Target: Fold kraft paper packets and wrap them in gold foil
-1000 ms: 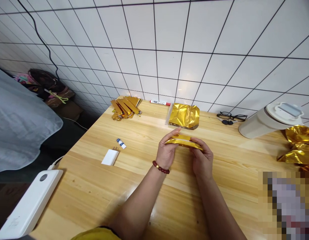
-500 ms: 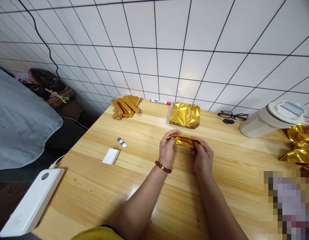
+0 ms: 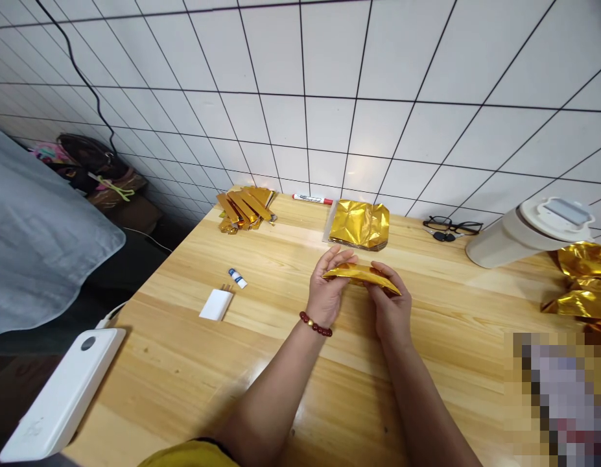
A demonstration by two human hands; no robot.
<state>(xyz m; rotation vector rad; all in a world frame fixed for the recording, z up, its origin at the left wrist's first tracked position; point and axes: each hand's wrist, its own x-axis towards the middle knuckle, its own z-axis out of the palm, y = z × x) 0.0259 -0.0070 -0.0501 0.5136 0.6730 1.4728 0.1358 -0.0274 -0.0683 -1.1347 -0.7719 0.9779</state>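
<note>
A folded strip of gold foil paper (image 3: 361, 275) is held between both my hands above the wooden table (image 3: 281, 324). My left hand (image 3: 327, 292), with a red bead bracelet at the wrist, pinches the strip's left end. My right hand (image 3: 390, 308) grips its right end, fingers curled around it. Just beyond them lies a stack of flat gold foil sheets (image 3: 358, 224) in a clear sleeve. A pile of folded gold strips (image 3: 244, 209) sits at the table's far left corner.
A red marker (image 3: 312, 198) lies by the tiled wall. Glasses (image 3: 450, 227), a white jug (image 3: 528, 233) and crumpled gold foil (image 3: 579, 279) are on the right. A small blue-capped tube (image 3: 236, 277), a white charger (image 3: 215, 303) and a white device (image 3: 59, 395) are on the left.
The left hand's fingers have shifted along the strip, first curling over it and then lifting to pinch its left end. The strip has stayed between both hands in about the same place.
</note>
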